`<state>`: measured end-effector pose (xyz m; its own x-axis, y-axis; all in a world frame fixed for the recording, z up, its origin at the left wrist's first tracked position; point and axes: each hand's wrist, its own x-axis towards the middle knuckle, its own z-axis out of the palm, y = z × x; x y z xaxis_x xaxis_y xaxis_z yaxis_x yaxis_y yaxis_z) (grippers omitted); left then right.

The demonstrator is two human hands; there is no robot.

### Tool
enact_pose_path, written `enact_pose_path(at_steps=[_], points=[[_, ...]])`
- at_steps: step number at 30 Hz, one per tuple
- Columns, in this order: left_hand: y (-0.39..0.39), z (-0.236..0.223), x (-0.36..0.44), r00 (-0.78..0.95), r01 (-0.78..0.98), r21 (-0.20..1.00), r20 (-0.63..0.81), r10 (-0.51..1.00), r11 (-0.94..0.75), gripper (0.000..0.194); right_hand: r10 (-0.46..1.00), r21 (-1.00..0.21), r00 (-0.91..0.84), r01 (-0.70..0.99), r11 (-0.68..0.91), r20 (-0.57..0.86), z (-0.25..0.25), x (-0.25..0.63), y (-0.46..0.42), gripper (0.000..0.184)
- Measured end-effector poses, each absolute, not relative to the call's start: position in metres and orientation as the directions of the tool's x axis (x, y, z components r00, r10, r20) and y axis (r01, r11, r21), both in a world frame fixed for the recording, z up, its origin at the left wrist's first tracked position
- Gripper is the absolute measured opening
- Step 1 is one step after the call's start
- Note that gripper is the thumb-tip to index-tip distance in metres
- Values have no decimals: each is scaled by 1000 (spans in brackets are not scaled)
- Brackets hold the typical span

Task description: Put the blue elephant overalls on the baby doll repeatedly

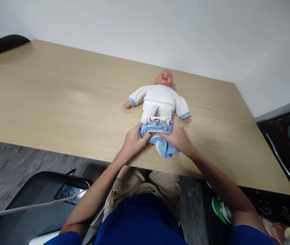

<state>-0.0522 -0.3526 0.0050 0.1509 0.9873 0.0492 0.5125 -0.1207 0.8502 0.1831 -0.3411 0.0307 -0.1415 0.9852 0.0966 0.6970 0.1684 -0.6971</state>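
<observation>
A baby doll [159,94] lies on its back on the table, head toward the wall and arms spread. It has on a white long-sleeved top with light blue cuffs, and its white cloth legs show below. At the lower legs is a bunched light blue garment [164,149] with white and orange trim, perhaps doll pants. My left hand [134,139] grips its left side, and my right hand [179,137] grips its right side, both thumbs pressed on the cloth. The doll's feet are hidden by the garment and my hands.
The wooden table [58,102] reaches back to a white wall [145,30]. At lower left stands a black chair [32,200] with a phone [67,192] and a cable [40,205] over it. A dark rack [283,156] is at the right edge.
</observation>
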Motion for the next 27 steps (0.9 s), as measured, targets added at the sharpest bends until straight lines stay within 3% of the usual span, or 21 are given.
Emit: enact_pose_path(at_steps=[6,10,13,18,27], points=[[-371,25,-65,147,378,922,35,989,-89,27,962,-678,-230,686,266,145,76,168,-362,19],[-388,29,-84,181,329,944,-83,980,20,30,942,-601,-335,758,255,-23,90,148,-375,19],[-388,21,-91,150,444,896,-108,983,30,31,932,-505,-340,830,236,-123,83,140,-370,25],[-380,9,-90,241,631,772,-108,964,-71,29,933,-374,-333,890,263,-138,63,139,-363,34],[-382,7,-88,301,755,632,-99,948,-173,25,927,-353,-349,892,283,-140,57,143,-375,38]])
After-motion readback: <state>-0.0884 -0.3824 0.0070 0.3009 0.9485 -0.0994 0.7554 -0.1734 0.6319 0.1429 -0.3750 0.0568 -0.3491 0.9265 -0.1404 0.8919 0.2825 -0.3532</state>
